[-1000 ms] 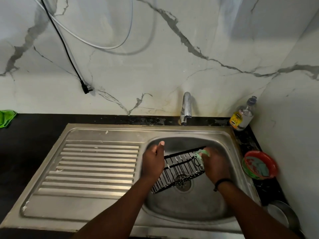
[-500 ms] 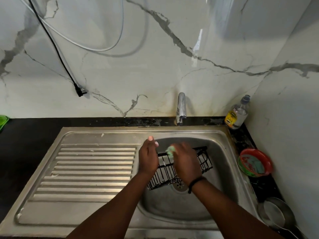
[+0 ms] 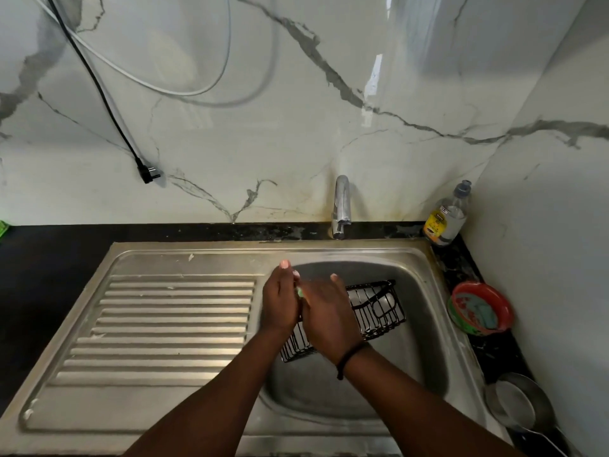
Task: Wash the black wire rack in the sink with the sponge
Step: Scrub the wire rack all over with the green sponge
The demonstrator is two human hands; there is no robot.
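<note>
The black wire rack (image 3: 375, 311) sits tipped inside the sink (image 3: 425, 328), over the bowl. The left hand (image 3: 280, 305) holds the left end of the rack, with its fingers curled around the wire. The right hand (image 3: 329, 316) lies over the middle of the rack and presses the sponge (image 3: 299, 291) down near the left hand. Only a tiny green bit of the sponge peeks out between the two hands.

This looks like the scrubbing step. Next, the sponge probably needs to rub along the other wires, on the right end that is bare now. The left hand should keep the rack from sliding.

The right hand's fingers are hidden under it, so how they hold the sponge is hard to see. No water shows coming from the tap (image 3: 341, 206). The rack's left part is covered by the hands.
</note>
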